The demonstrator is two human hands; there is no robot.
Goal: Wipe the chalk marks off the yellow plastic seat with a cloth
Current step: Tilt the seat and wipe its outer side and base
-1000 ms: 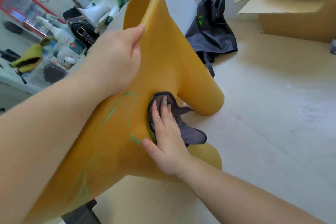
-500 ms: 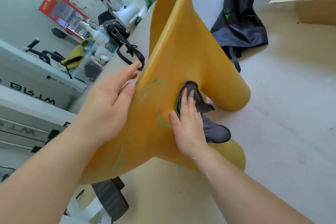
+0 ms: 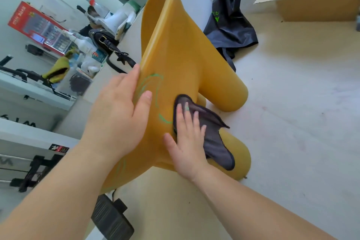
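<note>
Two bare hands on the seat [image 3: 181, 52], which lies tipped on its side on the pale floor [image 3: 292, 122], rounded legs pointing right. Seat = yellow plastic, matte, flared rim toward top of view.

L hand [image 3: 116, 115]: flat, fingers loosely spread, palm pressed against the seat's side near the rim edge; thumb lies on the yellow surface. Not gripping anything, just braced on it.

R hand [image 3: 187, 142]: open palm, fingers extended, pressing the cloth [image 3: 212, 134] against the seat in the crook between the two legs. Not clenched; cloth is pinned under the fingers rather than bunched in a fist. Cloth = dark grey w/ stitched edge, lower corner hanging loose over the near leg.

Chalk marks [image 3: 150, 85]: green curved strokes, between the two hands (one arc just left of the cloth edge, touching or nearly so; can't tell which). More faint green strokes lower down near the L wrist.

Surroundings: dark garment [image 3: 229, 25] w/ green print on the floor behind the seat, touching its far leg or just beside it. Cardboard box [image 3: 311, 4] top right, flaps open. Black bag [image 3: 105, 41] w/ strap on a surface left of the seat, spray bottle [image 3: 83, 43] and red box [image 3: 37, 25] beyond. Black pedal-like object [image 3: 111, 218] on floor at bottom, near the L forearm.
</note>
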